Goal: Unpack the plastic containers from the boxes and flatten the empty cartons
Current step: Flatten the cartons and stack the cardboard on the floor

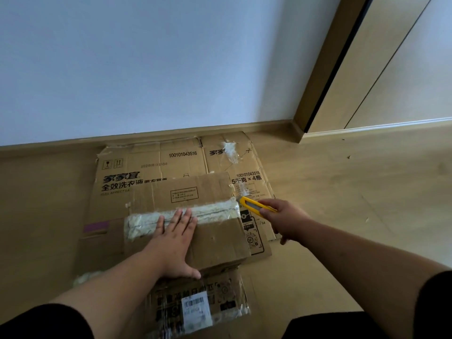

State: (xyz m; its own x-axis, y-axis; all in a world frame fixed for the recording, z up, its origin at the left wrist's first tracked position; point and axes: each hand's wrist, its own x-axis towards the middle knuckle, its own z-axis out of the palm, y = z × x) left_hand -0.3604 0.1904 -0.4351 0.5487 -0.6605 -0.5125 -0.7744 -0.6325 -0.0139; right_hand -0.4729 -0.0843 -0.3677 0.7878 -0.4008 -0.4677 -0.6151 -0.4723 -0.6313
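Nearest the camera: box (188, 231) on the floor (342, 192), labelled front face toward us, flattened cartons (151, 165) under it by the wall. Left hand (175, 241) lies flat on the lid, fingers straight, tips touching the tape seam (181, 215). Seam runs left-right across the top. Right hand (285, 220) grips a yellow knife (254, 205), its tip at the seam's right end. Likely cut: leftward, toward the left fingertips, so that hand should shift off the line. Containers not visible.

I see a pale blue wall (146, 64) above a wooden skirting board (269, 127), wood floor (354, 192) and a door (391, 69) at right.
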